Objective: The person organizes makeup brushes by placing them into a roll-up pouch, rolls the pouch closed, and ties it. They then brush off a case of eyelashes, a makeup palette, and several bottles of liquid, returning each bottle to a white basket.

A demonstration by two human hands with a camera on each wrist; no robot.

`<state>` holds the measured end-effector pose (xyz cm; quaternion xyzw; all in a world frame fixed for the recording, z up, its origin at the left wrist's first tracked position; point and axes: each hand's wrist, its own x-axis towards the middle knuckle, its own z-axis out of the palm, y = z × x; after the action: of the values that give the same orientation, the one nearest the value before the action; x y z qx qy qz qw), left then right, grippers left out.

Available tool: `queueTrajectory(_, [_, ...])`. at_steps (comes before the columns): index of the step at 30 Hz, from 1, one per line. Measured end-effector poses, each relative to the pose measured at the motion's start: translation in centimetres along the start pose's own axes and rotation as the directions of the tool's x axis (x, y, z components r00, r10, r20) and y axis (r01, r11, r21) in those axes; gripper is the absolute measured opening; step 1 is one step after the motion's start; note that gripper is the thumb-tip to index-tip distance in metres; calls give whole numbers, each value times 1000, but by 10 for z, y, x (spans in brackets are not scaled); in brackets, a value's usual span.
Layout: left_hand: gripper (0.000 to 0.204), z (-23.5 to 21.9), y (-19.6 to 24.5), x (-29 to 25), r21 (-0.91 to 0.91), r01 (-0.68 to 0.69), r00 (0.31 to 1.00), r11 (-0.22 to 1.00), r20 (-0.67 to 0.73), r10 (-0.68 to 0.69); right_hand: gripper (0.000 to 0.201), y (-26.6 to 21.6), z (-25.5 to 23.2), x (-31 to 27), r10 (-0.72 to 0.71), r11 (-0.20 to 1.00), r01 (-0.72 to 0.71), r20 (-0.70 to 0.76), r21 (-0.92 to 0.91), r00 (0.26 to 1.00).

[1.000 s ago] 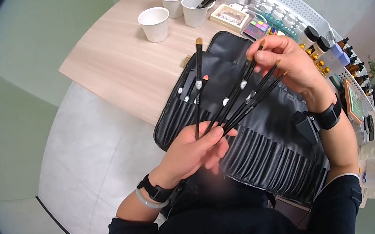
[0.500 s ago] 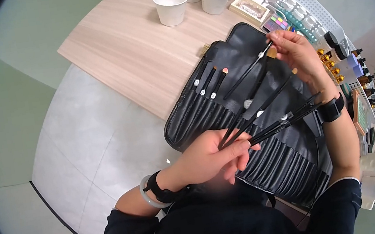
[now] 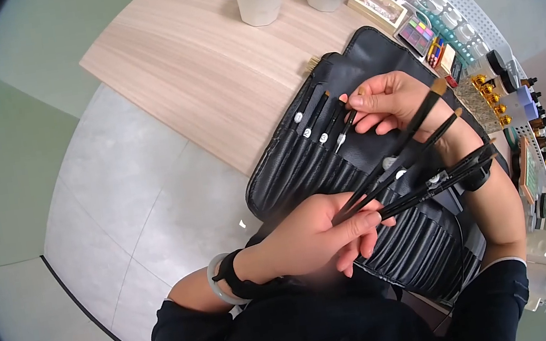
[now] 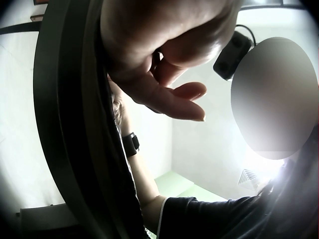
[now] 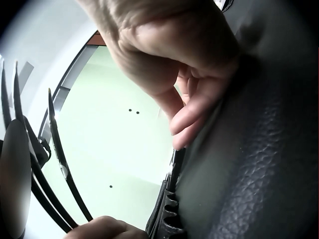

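The splay of brushes [image 3: 413, 126] gripped in your left hand [image 3: 313, 234] could snag your right hand [image 3: 399, 100], fingertips pinching another brush [image 3: 342, 138].

head view looking down, wrist views close in, hands shared

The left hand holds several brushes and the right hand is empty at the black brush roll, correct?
No, the right hand isn't empty: the head view shows it pinching one brush at the black brush roll. The left hand does hold several brushes.
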<state>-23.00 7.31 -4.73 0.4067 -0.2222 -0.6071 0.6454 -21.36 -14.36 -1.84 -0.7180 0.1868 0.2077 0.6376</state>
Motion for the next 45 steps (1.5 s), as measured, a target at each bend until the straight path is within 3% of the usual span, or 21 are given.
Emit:
queueTrajectory(2, [25, 1, 1, 0, -6, 21, 1000, 1000, -5, -21, 23, 1, 0, -2, 48, 998, -47, 23, -50, 999])
queueTrajectory(4, [27, 2, -1, 1, -56, -49, 998, 997, -43, 46, 21, 5, -2, -4, 20, 1000, -19, 45, -20, 999])
queueTrajectory(8, [25, 8, 0, 2, -52, -92, 986, 994, -146, 84, 21, 8, -1, -7, 4, 999, -4, 8, -39, 1000])
queueTrajectory(10, [27, 6, -4, 3, -81, -97, 990, 992, -114, 88, 21, 6, 3, -9, 39, 998, -40, -32, -47, 999])
queueTrajectory(12, [25, 8, -7, 4, -76, -152, 969, 986, -207, 133, 17, 8, 2, -11, -8, 1000, 8, -3, -26, 1000])
queueTrajectory(14, [25, 7, -9, 5, -51, -150, 968, 987, -212, 136, 15, 10, 2, -15, -39, 999, 41, 38, -28, 999])
queueTrajectory(16, [27, 8, -11, 5, -92, -194, 962, 977, -211, 172, 16, 11, -3, -19, -44, 996, 47, 43, -78, 998])
queueTrajectory(20, [28, 10, -10, 4, -91, -162, 957, 983, -258, 133, 30, -6, -13, -45, -174, 928, 143, -61, -343, 983])
queueTrajectory(23, [29, 10, -12, 4, -112, -183, 959, 977, -239, 152, 31, -18, -17, -67, -218, 941, 211, 1, -266, 976])
queueTrajectory(25, [27, 12, -11, 4, -88, -201, 949, 976, -266, 172, 33, -20, -19, -80, -311, 940, 327, 149, -97, 939])
queueTrajectory(28, [27, 15, -15, 6, -20, -237, 933, 971, -283, 222, 32, -21, -20, -89, -390, 915, 401, 154, -44, 908])
queueTrajectory(33, [27, 19, -17, 7, 49, -247, 914, 968, -320, 249, 16, -16, -14, -93, -383, 921, 381, -4, -83, 924])
queueTrajectory(43, [25, 22, -17, 8, 83, -241, 903, 967, -345, 255, 21, -13, -8, -99, -422, 903, 412, -73, -118, 904])
queueTrajectory(45, [25, 22, -18, 8, 89, -241, 905, 966, -340, 257, 28, -13, -8, -96, -521, 849, 493, -157, -190, 839])
